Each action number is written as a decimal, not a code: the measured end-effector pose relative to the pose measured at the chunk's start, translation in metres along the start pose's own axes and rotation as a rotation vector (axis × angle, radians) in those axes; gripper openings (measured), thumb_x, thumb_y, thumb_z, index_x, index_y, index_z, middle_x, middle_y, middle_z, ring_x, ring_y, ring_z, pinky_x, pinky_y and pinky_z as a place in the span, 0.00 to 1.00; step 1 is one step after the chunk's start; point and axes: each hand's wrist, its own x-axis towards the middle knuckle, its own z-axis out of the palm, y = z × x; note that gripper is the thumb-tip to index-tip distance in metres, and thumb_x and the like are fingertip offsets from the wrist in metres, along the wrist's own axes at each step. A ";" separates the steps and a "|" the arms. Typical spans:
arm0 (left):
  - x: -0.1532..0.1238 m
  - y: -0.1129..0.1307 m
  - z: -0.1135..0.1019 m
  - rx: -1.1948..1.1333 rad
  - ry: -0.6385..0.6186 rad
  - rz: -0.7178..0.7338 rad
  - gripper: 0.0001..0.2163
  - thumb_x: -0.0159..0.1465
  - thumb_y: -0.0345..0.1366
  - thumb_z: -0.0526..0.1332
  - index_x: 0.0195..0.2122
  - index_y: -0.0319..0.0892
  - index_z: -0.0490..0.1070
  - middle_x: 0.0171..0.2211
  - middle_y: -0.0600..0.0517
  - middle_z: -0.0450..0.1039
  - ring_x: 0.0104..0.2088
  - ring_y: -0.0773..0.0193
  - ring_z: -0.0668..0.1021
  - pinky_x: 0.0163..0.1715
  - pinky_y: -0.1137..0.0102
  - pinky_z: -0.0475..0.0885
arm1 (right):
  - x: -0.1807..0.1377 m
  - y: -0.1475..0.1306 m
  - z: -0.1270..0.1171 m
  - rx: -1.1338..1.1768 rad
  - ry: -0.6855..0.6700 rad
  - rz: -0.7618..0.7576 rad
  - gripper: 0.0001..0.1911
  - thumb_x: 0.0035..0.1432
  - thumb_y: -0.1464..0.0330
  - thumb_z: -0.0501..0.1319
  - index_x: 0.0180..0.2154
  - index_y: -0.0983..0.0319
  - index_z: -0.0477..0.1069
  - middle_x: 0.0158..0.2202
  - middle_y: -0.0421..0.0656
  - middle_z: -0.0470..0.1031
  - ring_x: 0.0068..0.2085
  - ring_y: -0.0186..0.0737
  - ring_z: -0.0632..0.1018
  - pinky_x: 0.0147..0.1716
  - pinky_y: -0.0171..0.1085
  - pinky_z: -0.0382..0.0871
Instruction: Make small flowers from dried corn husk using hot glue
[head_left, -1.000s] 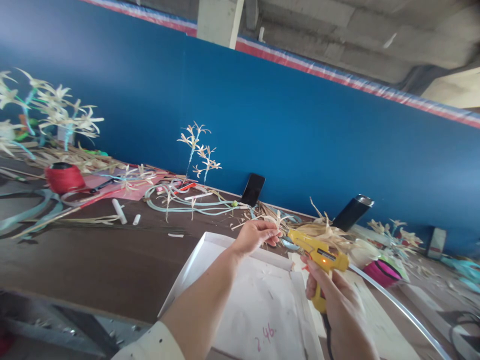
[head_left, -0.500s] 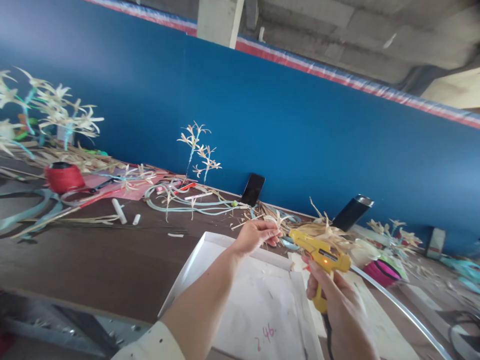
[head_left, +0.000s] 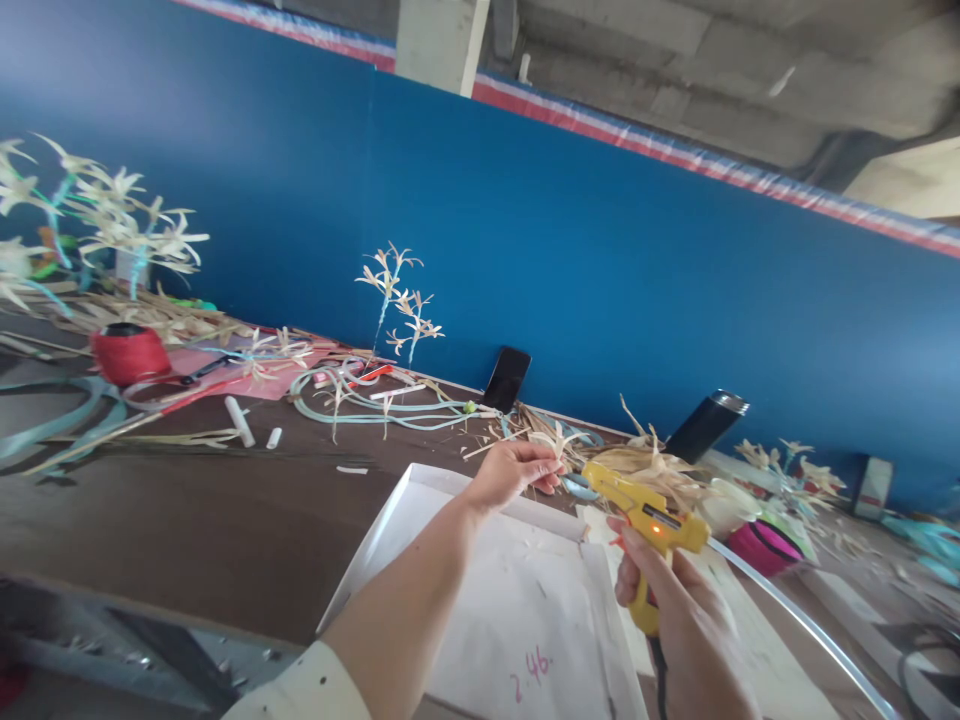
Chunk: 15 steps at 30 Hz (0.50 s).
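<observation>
Pinched in my left hand (head_left: 517,472) is a small pale husk flower (head_left: 556,440), its petals spreading above my fingertips. My right hand (head_left: 679,600) grips a yellow hot glue gun (head_left: 637,500) with an orange light lit on its side. The gun's nozzle points left, a short way from the flower's base. A long clear glue stick (head_left: 802,605) trails out of the gun's back. Below both hands lies a shallow white box lid (head_left: 517,610) with a number written on it in red.
Dried husks (head_left: 637,462), a phone (head_left: 507,378) and a dark flask (head_left: 706,424) lie along the blue panel (head_left: 600,250). Leftward are pale blue cords (head_left: 405,418), finished flower stems (head_left: 390,290) and a red ribbon roll (head_left: 129,354). A pink roll (head_left: 765,547) sits at right.
The glue gun in my right hand has shifted slightly right, widening the gap between nozzle and flower. My left hand has stayed almost still.
</observation>
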 end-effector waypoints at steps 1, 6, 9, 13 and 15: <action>0.000 -0.001 0.000 -0.001 -0.007 -0.001 0.19 0.45 0.44 0.70 0.30 0.31 0.76 0.25 0.46 0.75 0.22 0.68 0.74 0.27 0.70 0.71 | 0.000 -0.001 0.000 -0.009 -0.005 0.008 0.24 0.41 0.49 0.65 0.16 0.62 0.65 0.15 0.40 0.64 0.24 0.36 0.68 0.22 0.33 0.57; -0.001 0.001 0.001 -0.012 -0.019 0.003 0.19 0.44 0.44 0.71 0.29 0.31 0.75 0.25 0.46 0.76 0.22 0.69 0.74 0.27 0.70 0.71 | 0.000 -0.001 -0.002 -0.042 -0.031 0.038 0.24 0.42 0.49 0.65 0.16 0.62 0.64 0.16 0.40 0.65 0.23 0.35 0.66 0.21 0.33 0.55; -0.003 0.004 0.003 -0.015 -0.006 -0.007 0.19 0.44 0.43 0.71 0.28 0.31 0.75 0.24 0.46 0.75 0.21 0.69 0.74 0.26 0.70 0.71 | 0.001 0.001 -0.002 -0.039 -0.049 0.047 0.24 0.42 0.50 0.65 0.16 0.62 0.64 0.16 0.40 0.66 0.23 0.34 0.67 0.21 0.33 0.55; -0.002 0.004 0.003 -0.025 0.002 -0.014 0.19 0.44 0.43 0.71 0.29 0.31 0.75 0.25 0.46 0.75 0.21 0.69 0.74 0.26 0.71 0.71 | 0.003 0.003 -0.001 0.045 -0.024 0.043 0.22 0.40 0.51 0.67 0.18 0.62 0.66 0.16 0.39 0.65 0.21 0.34 0.66 0.21 0.34 0.56; -0.002 0.003 0.003 -0.027 0.000 -0.015 0.19 0.44 0.43 0.71 0.30 0.31 0.76 0.25 0.46 0.75 0.21 0.69 0.74 0.26 0.71 0.71 | 0.004 0.003 -0.001 0.078 -0.016 0.021 0.21 0.40 0.51 0.67 0.19 0.62 0.67 0.16 0.38 0.64 0.20 0.34 0.65 0.20 0.34 0.57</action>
